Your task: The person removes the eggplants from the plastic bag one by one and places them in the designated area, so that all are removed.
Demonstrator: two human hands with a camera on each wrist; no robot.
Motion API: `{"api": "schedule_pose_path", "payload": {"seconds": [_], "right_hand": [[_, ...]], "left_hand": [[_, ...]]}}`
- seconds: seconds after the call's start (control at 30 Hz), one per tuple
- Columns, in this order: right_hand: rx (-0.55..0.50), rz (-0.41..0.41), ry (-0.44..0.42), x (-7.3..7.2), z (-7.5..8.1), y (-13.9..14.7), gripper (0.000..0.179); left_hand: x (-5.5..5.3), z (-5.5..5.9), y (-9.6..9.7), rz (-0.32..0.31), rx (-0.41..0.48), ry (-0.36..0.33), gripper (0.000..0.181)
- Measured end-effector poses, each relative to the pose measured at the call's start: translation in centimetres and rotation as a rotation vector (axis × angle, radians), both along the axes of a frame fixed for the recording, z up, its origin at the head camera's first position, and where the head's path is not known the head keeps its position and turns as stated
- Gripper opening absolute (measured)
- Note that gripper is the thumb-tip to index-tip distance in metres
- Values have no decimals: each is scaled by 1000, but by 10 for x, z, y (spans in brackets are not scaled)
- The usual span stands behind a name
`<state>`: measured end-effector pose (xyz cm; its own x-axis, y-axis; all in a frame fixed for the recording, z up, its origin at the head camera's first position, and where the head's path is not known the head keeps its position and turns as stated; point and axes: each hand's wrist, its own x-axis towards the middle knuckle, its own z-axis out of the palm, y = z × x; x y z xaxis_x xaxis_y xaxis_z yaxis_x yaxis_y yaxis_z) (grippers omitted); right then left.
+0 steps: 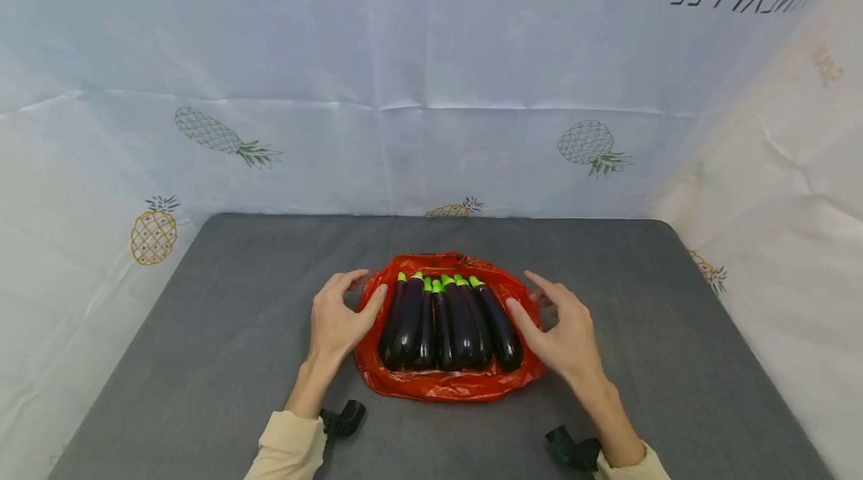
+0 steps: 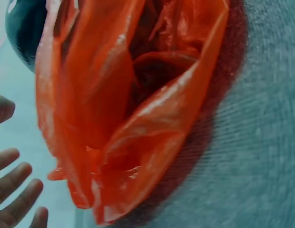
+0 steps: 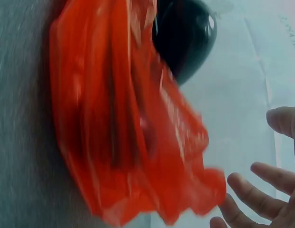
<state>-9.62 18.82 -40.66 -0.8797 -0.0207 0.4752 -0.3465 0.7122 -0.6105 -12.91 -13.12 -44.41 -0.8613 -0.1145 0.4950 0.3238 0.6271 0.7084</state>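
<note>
We have the red bag (image 1: 445, 389) lying on the table (image 1: 202, 360), open at the top, with seven eggplants (image 1: 443, 330) side by side inside it, their green ends toward the bag's far rim. Our left hand (image 1: 340, 323) is at the bag's left edge and our right hand (image 1: 562, 330) at its right edge. On both, the fingers (image 2: 12, 183) are spread wide and hold nothing. The left wrist view shows the left fingers apart from the bag; on the right, one fingertip is so near the bag's edge that we cannot tell whether it touches. We judge the step in hand to be handling the bag's rim, with the eggplants already in place; nothing shows us which way the hands move. If a grip is due, the next move calls for us to close the fingers evenly on both sides of the bag, since such thin, loose plastic could slip or fold inward
</note>
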Motion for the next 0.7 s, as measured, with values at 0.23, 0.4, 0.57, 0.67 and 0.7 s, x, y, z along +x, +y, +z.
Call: {"api": "schedule_pose_path", "payload": {"seconds": [0.23,0.4,0.57,0.67,0.7], "right_hand": [[-27,80,-23,2,-2,-18,43],[-27,103,-67,3,-2,-29,42],[-20,96,-108,4,-2,-37,42],[-4,91,-126,5,-2,-41,42],[-1,90,-131,6,-2,-42,43]], "left_hand": [[-6,-14,-2,21,87,75,27],[-7,-23,-4,40,118,93,21],[-9,-29,-5,11,129,105,19],[-10,-33,-5,-9,146,99,18],[-10,-34,-6,-16,149,94,17]]}}
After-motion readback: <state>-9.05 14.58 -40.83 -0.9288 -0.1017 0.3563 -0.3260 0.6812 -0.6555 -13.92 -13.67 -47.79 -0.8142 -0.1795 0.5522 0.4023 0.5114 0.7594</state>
